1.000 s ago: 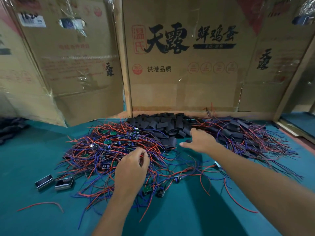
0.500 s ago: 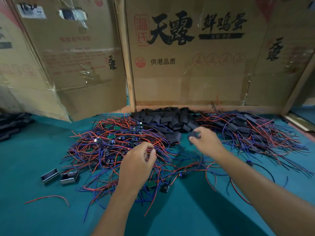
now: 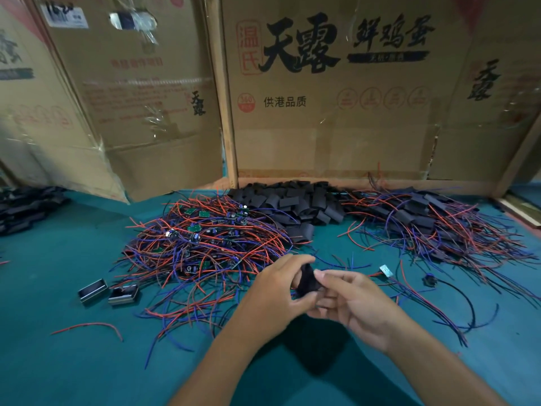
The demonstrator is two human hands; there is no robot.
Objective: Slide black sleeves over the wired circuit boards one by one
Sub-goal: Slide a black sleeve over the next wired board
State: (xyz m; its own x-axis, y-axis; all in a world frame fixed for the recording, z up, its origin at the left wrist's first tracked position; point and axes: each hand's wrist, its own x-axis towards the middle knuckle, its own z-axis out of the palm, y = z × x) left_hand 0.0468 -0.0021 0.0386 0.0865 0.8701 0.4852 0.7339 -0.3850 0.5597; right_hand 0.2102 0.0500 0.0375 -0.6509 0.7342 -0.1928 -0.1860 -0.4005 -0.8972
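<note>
My left hand point(image 3: 273, 294) and my right hand point(image 3: 351, 300) meet in front of me above the green table, both pinching one black sleeve point(image 3: 307, 281) between their fingertips. Whether a board sits inside the sleeve is hidden by my fingers. A tangled pile of bare wired circuit boards point(image 3: 202, 238) with red and blue leads lies to the left of my hands. Loose black sleeves point(image 3: 295, 205) are heaped at the back centre. A pile of sleeved boards point(image 3: 424, 224) with trailing wires lies at the back right.
Cardboard box walls point(image 3: 322, 118) close off the back of the green table point(image 3: 73, 361). Two small metal cases point(image 3: 108, 291) lie at the left, a loose red wire point(image 3: 87, 326) in front of them. One bare board point(image 3: 385, 271) and a black-wired part point(image 3: 429, 279) lie right of my hands.
My right hand picked a black sleeve off the heap and brought it back toward me. My left hand left the wire pile and joined it; both now hold the sleeve.
</note>
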